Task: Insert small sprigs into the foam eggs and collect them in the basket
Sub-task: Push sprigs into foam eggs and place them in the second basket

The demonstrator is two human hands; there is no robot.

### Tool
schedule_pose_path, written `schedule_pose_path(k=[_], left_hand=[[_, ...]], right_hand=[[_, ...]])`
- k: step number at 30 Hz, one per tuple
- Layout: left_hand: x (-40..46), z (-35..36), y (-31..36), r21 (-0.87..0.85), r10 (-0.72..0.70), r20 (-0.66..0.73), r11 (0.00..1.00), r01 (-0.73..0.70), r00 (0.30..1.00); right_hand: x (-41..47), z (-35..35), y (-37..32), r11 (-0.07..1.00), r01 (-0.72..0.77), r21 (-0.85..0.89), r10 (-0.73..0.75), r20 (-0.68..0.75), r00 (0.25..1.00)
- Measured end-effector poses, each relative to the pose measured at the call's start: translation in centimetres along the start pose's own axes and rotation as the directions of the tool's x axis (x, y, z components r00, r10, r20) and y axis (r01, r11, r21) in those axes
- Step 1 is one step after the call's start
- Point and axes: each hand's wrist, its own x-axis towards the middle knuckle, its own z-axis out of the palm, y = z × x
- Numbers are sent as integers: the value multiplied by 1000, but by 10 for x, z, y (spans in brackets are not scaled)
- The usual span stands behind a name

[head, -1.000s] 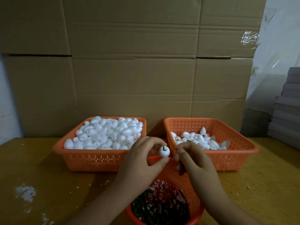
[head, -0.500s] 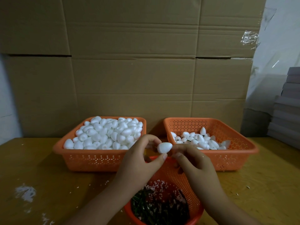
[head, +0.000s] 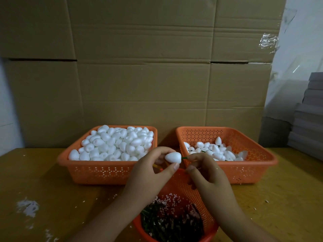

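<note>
My left hand [head: 150, 173] pinches a white foam egg [head: 173, 157] lying sideways, its narrow end pointing right. A thin green sprig [head: 184, 158] sticks out of that end, and my right hand [head: 207, 173] holds the sprig's other end between its fingertips. Both hands hover above the far rim of a round orange basket [head: 195, 196] that holds dark green sprigs [head: 167, 224] and white crumbs. Behind on the left stands an orange tray [head: 104, 172] heaped with plain foam eggs [head: 115, 144]. Another orange tray [head: 253, 170] at the right holds a smaller pile of eggs [head: 215, 151].
A wall of cardboard boxes [head: 139, 75] rises right behind the trays. Grey stacked boards [head: 309, 119] stand at the far right. White foam crumbs [head: 28, 207] lie on the wooden table [head: 43, 189] at the left.
The egg was turned from sprig-end facing me to lying sideways with its tip to the right. My right hand now pinches the green sprig at the egg's tip.
</note>
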Motion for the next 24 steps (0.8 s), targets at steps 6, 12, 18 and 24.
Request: schedule_pose_path(k=[6, 12, 18, 24], left_hand=[[2, -1, -1, -25, -7, 20, 1000, 8, 1000], [2, 2, -1, 129, 128, 15, 983, -129, 992], [0, 1, 0, 97, 82, -22, 992, -79, 996], [0, -1, 1, 37, 28, -15, 999, -28, 999]], right_hand=[[-2, -1, -2, 995, 92, -37, -91, 27, 996], [-7, 1, -1, 922, 282, -267, -243, 169, 955], [-6, -1, 1, 966, 190, -177, -172, 109, 979], [-1, 0, 3, 983, 15, -185, 5, 108, 994]])
